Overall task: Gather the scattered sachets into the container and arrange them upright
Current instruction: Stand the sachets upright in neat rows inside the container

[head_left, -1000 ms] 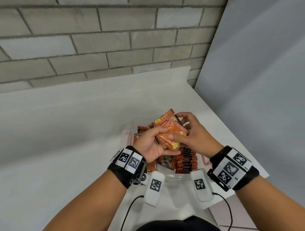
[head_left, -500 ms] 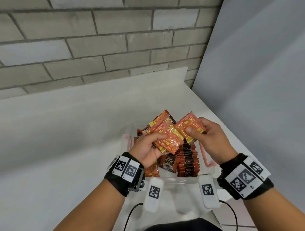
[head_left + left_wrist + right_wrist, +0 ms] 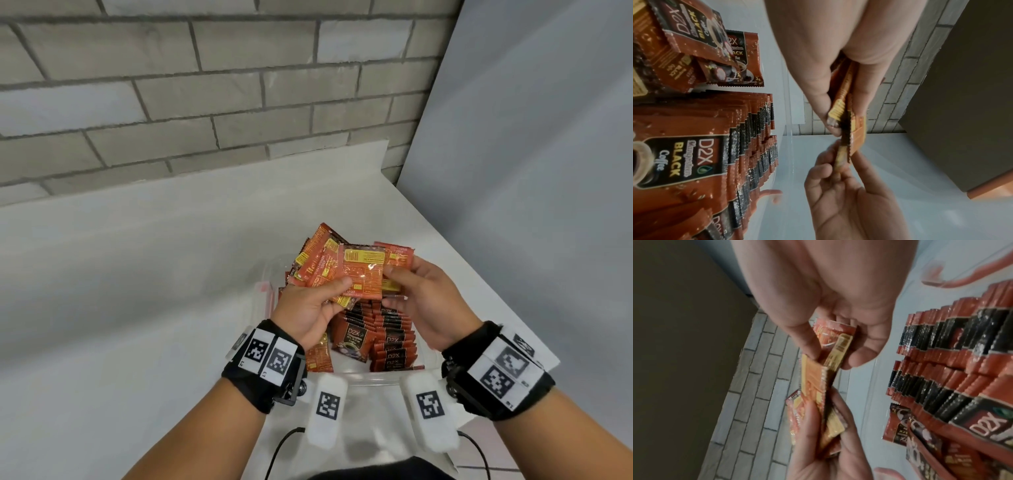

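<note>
White table [image 3: 144, 308] set against a grey brick wall [image 3: 171, 102]. On it, near the front right corner: one clear plastic container [image 3: 373, 379] with red handles, holding sachets [image 3: 394, 339] in upright rows.

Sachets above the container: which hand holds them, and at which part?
Both. The left hand pinches a fanned bunch of sachets by its lower edge; the right hand pinches more sachets at their right side.

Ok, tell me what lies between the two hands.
Head view: a fanned bunch of sachets, gripped by the left hand and right hand at opposite sides.
</note>
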Tool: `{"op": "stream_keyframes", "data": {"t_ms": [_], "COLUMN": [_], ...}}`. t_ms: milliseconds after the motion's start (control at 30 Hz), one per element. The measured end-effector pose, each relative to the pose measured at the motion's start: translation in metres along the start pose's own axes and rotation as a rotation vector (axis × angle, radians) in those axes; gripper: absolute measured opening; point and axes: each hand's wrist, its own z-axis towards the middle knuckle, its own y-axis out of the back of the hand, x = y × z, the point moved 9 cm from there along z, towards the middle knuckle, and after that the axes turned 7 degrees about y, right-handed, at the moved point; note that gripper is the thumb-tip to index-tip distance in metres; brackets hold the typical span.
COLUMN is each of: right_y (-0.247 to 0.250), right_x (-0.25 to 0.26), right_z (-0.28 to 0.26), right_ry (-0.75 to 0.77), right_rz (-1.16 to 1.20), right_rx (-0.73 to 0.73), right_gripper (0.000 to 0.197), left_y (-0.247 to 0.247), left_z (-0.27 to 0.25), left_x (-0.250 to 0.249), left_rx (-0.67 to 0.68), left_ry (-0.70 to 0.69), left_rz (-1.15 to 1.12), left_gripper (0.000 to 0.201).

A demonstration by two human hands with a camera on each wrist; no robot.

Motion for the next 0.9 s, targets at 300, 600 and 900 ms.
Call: {"op": "stream_keyframes", "data": {"t_ms": [300,600,900], "right_y": [0.0,0.004,-0.009], "right_x": [0.002,0.01,0.022], "right_z": [0.0,0.003,-0.002], "right_ry": [0.023,0.059,0.097], "right_rz": [-0.004,-0.013,-0.363], "right_rx": [-0.112,-0.118,0.122], "right_gripper": [0.017,0.016,0.016], "left_y": [0.0,-0.001,-0.007], "left_z": [0.001,-0.003,-0.002], "left_x": [-0.001,-0.007,-0.001], "left_rx": [-0.043,-0.056,-0.038], "left_ry": [-0.008,-0.017,-0.007], "left_rz": [0.015,-0.146,0.028], "left_gripper": [0.015,0.018,0.015]}}
